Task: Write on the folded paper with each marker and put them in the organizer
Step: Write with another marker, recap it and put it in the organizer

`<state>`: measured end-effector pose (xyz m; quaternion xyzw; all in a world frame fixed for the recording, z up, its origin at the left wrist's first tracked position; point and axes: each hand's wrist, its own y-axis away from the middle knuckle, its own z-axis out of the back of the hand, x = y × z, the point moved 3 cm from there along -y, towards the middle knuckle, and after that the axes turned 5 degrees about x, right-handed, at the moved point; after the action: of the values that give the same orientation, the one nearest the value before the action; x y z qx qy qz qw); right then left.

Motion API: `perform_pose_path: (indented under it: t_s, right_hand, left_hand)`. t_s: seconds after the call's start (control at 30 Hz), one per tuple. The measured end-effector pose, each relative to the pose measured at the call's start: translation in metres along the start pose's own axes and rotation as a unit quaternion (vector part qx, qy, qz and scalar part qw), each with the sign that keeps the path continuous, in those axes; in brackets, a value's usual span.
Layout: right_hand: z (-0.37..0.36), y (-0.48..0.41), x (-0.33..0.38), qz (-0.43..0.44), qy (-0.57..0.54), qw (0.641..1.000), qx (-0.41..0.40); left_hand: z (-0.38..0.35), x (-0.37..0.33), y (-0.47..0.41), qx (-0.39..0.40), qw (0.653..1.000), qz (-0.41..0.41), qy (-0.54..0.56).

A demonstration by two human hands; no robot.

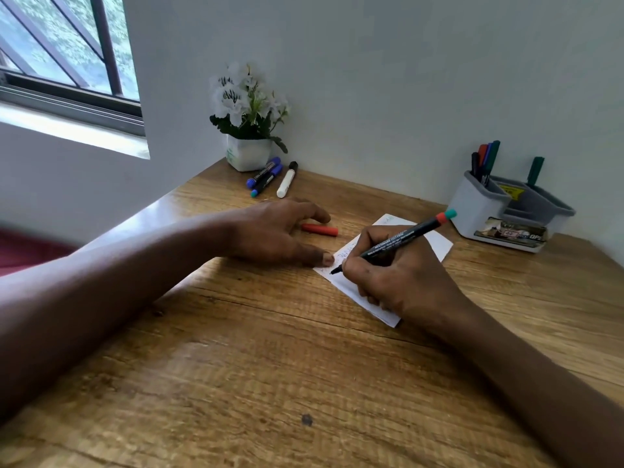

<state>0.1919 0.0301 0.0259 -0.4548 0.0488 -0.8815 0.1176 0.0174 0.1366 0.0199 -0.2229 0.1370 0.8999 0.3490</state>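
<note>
A: How far along is it?

B: Midway, I'd judge. The right hand (398,275) pinches a black marker (393,243), tip on the paper (435,243). Its red cap (319,229) lies on the worktop (270,366) beside the left hand (273,231), whose fingers are spread flat, thumb pinning the paper's near corner.

A: What's done?

B: Several markers (486,160) already stand in the organizer (479,211), well right of the paper by the wall.

A: And left?

B: Three markers (270,177) lie by the flowerpot (248,153), not yet used, it seems. This one needs capping too.

A: Room to move?

B: Plenty. The near worktop is bare, and the path from paper to organizer is open. Walls close off the back and right.
</note>
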Motion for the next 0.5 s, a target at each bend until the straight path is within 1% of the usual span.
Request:
perform_pose_path:
  t_s: [0.13, 0.23, 0.4, 0.5]
  right_hand:
    - [-0.0044, 0.0031, 0.003, 0.032, 0.032, 0.999, 0.009]
    - [-0.0034, 0.0002, 0.0038, 0.035, 0.047, 0.998, 0.011]
    - [-0.0015, -0.0001, 0.0027, 0.025, -0.001, 1.0, 0.011]
    - [-0.0026, -0.0001, 0.002, 0.026, 0.01, 0.999, 0.027]
  left_hand:
    - [0.0006, -0.0016, 0.0008, 0.0, 1.0, -0.004, -0.014]
    - [0.0008, -0.0015, 0.0009, 0.001, 1.0, -0.006, -0.012]
    - [0.0003, -0.0028, 0.0013, 0.005, 1.0, -0.005, -0.018]
    - [0.0006, -0.003, 0.0013, 0.005, 1.0, -0.004, -0.018]
